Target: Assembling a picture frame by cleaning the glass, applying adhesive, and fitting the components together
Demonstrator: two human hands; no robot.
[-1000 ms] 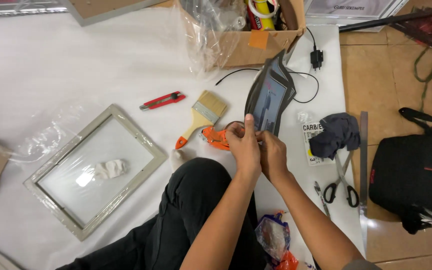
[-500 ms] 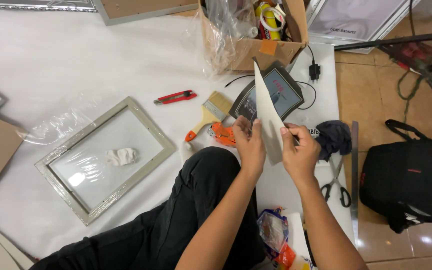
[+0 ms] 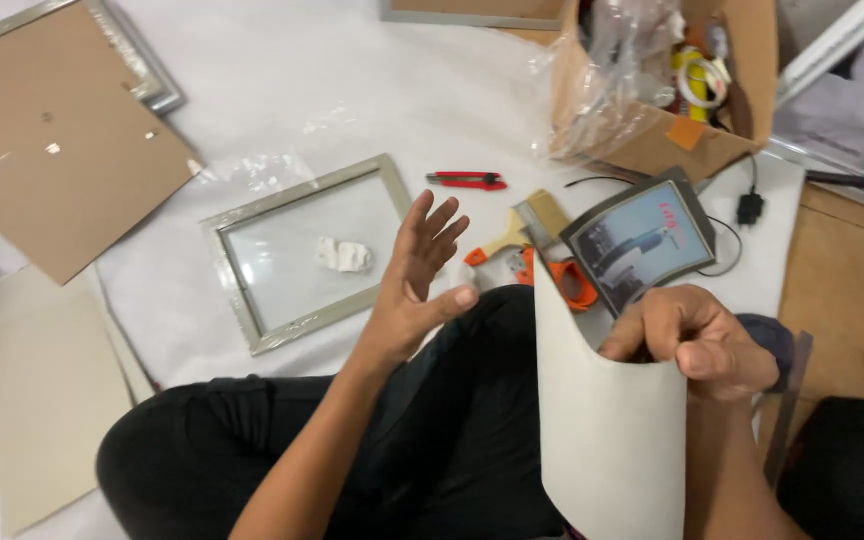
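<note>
White sheeting (image 3: 282,90) covers the floor where a person sits in black trousers. On it lie a brown backing board (image 3: 62,170), then a cardboard box (image 3: 652,130) of clutter, then a silver picture frame (image 3: 302,250) with a crumpled white cloth (image 3: 344,255) on its glass. Nearer, the right hand (image 3: 697,340) grips the top edge of a pale, curled sheet (image 3: 607,420), its printed face bending away. Beside it, the left hand (image 3: 417,285) hovers with fingers spread, holding nothing. Beyond lie a paintbrush (image 3: 527,225) and a red utility knife (image 3: 467,180).
</note>
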